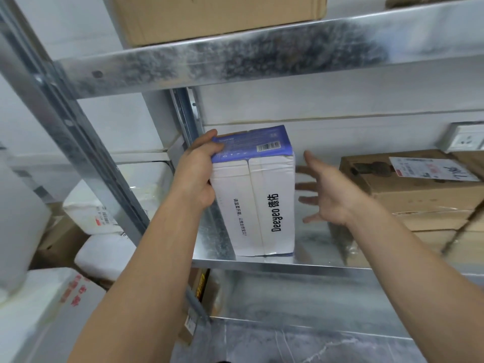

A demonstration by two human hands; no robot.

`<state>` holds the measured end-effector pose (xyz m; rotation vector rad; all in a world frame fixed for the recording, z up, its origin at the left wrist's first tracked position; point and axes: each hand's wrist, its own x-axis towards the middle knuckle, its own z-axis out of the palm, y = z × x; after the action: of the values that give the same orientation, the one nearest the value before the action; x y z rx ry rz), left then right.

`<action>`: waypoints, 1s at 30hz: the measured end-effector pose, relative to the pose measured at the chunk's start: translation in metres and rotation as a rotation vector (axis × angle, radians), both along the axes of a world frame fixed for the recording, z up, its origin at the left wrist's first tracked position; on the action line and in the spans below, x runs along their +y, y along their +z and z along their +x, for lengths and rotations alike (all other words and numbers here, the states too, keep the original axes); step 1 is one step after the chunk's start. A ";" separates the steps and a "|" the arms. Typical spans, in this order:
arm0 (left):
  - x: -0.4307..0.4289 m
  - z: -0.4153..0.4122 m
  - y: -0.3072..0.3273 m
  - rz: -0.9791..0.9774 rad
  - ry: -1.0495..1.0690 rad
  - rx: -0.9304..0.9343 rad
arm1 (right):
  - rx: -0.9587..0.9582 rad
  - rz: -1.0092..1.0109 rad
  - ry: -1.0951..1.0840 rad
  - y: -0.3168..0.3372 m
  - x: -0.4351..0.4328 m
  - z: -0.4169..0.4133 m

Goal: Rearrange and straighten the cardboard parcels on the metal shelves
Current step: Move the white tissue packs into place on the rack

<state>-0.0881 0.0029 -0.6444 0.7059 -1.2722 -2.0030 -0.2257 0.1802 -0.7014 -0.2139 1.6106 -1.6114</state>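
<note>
A white and blue box [258,195] printed "Deeyeo" stands upright on the middle metal shelf [309,262], near its left post. My left hand [197,171] grips the box's upper left edge, thumb on the blue top. My right hand [324,192] hovers just right of the box with fingers spread, not touching it. Brown cardboard parcels [419,189] are stacked on the same shelf to the right, one with a white label on top. Another brown parcel [212,17] sits on the shelf above.
The upper shelf's metal beam [262,58] crosses overhead. A slanted steel post [78,132] stands at left. White wrapped bundles [110,205] and boxes pile up beyond it. A wall socket [466,140] sits at the back right. A lower shelf [314,331] shows below.
</note>
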 end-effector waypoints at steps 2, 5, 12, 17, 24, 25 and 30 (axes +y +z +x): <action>-0.002 0.005 0.001 0.031 0.002 0.031 | -0.004 0.093 -0.040 -0.021 0.004 0.008; -0.009 0.015 -0.001 0.073 -0.036 0.077 | -0.081 0.120 -0.098 -0.046 0.007 0.021; -0.026 0.030 -0.027 0.194 -0.011 0.136 | -0.189 -0.083 -0.165 -0.050 0.019 0.026; -0.026 0.036 -0.054 0.095 0.087 0.004 | -0.160 -0.173 -0.297 -0.047 0.023 0.019; -0.031 0.042 -0.077 -0.157 0.120 -0.430 | -0.032 -0.100 -0.233 -0.036 0.025 0.012; -0.030 0.041 -0.076 -0.125 0.108 -0.423 | -0.005 -0.085 -0.236 -0.033 0.023 0.013; -0.025 0.035 -0.073 -0.085 -0.030 -0.424 | 0.092 -0.032 -0.249 -0.031 0.014 0.012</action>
<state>-0.0530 -0.0221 -0.7172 1.1160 -1.6050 -1.8685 -0.2141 0.1946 -0.7321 -0.1080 1.7375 -1.8398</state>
